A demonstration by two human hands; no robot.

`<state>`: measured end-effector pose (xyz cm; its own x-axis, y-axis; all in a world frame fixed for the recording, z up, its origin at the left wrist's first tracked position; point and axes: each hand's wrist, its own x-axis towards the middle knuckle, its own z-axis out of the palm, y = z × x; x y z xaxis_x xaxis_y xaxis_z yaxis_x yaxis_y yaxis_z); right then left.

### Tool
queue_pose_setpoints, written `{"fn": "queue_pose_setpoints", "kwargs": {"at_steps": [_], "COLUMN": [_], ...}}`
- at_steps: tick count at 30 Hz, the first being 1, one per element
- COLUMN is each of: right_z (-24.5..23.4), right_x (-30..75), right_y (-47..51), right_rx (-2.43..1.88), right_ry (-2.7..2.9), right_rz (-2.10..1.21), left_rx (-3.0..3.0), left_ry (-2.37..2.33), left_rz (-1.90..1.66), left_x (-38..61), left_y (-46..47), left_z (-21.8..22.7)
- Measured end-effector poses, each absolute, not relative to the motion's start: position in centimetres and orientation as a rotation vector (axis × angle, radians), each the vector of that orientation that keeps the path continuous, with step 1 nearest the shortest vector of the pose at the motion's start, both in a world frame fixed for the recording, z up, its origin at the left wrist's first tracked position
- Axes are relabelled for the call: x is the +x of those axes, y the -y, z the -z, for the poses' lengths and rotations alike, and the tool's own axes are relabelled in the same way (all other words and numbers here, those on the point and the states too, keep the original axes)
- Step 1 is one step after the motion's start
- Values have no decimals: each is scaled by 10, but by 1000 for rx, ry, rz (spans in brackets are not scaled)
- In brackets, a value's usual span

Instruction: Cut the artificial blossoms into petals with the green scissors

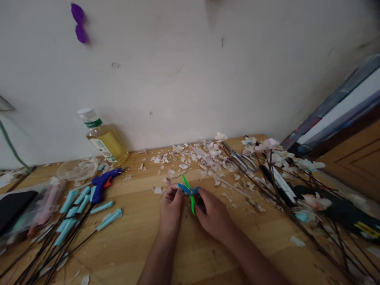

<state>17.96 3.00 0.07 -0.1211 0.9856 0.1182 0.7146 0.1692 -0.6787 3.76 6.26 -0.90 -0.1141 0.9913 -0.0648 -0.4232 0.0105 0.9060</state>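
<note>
My right hand grips a pair of small scissors with one blue and one green half, their blades spread apart. Close by on its left, my left hand is pinched closed near the tip of the blue blade. A pale scrap seems to show at its fingertips, but what it holds is too small to make out. Around both hands lie pale paper-like petal scraps on the wooden table.
To the left are a blue glue gun, dark stems with light-blue wrapped ends and a bottle of yellow liquid. On the right lie branches with pale artificial flowers and metal scissors. A wall stands behind the table.
</note>
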Motion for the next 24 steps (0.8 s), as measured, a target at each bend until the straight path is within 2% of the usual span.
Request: {"fn": "queue_pose_setpoints", "kwargs": {"at_steps": [24], "right_z": [-2], "right_x": [184], "right_y": [-31], "right_rx": [-1610], "right_ry": [1929], "right_rz": [-599], "left_rx": [1020], "left_ry": [-1034], "left_rz": [-1388], "left_x": [29], "left_y": [-65], "left_z": [-5]}}
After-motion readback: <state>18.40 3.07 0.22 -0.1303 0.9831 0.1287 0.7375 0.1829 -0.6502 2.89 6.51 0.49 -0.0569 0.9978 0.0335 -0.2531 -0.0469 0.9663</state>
